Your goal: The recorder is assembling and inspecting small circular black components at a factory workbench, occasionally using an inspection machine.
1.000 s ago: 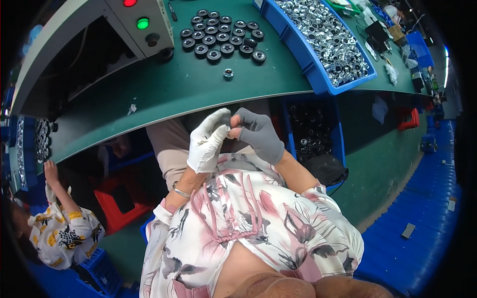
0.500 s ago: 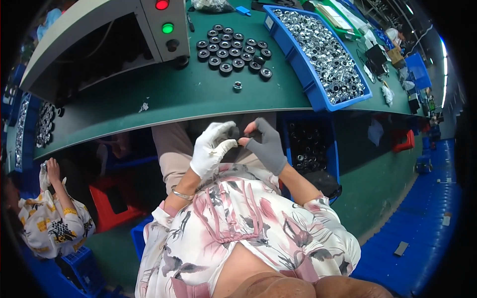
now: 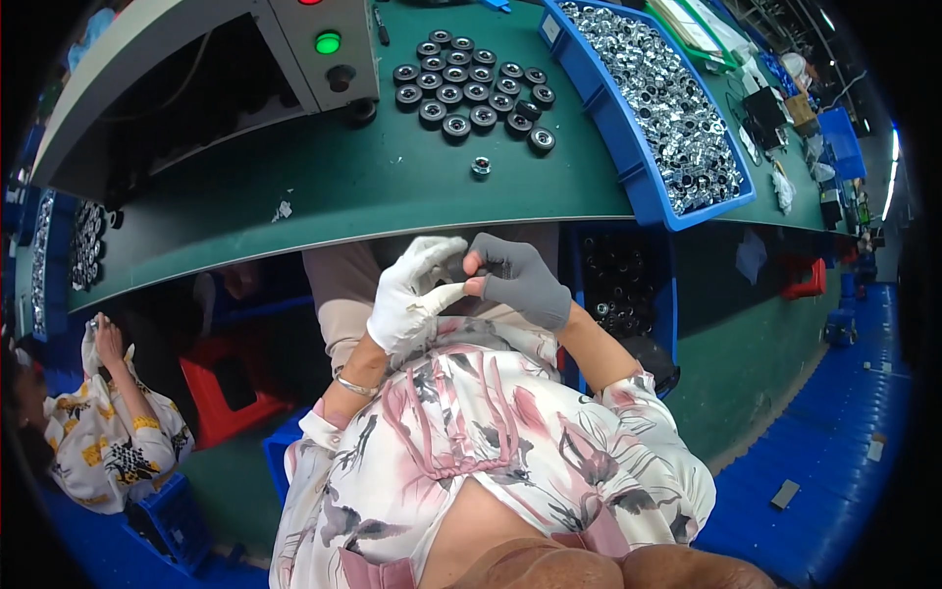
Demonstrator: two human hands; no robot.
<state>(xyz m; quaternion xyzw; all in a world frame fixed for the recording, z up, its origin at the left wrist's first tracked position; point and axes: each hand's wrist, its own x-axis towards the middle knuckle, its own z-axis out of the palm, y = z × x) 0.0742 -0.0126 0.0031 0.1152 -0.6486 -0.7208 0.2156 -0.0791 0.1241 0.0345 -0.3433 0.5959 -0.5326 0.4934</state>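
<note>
My left hand (image 3: 410, 296), in a white glove, is held over my lap just off the table's near edge, its thumb and fingers curled into a pinch. Facing it, my right hand (image 3: 528, 285) wears a grey glove with bare fingertips, also closed. Their fingertips meet, and a small dark thing seems to sit between them, mostly hidden by the fingers. Beyond them on the green table (image 3: 373, 187) lies a lone shiny silver piece (image 3: 480, 168). Farther back stands a group of black wheels with silver centres (image 3: 448, 94).
A blue bin (image 3: 643, 201) of shiny metal rings stands right on the table. Below the edge, another blue bin (image 3: 671, 309) holds black rings. A machine with lit buttons (image 3: 348, 59) stands left. A co-worker's hand (image 3: 108, 344) and a red stool (image 3: 211, 393) are lower left.
The view has shifted slightly, so the table things sit farther right. My right fingertips have drawn closer together and moved in toward my left hand.
</note>
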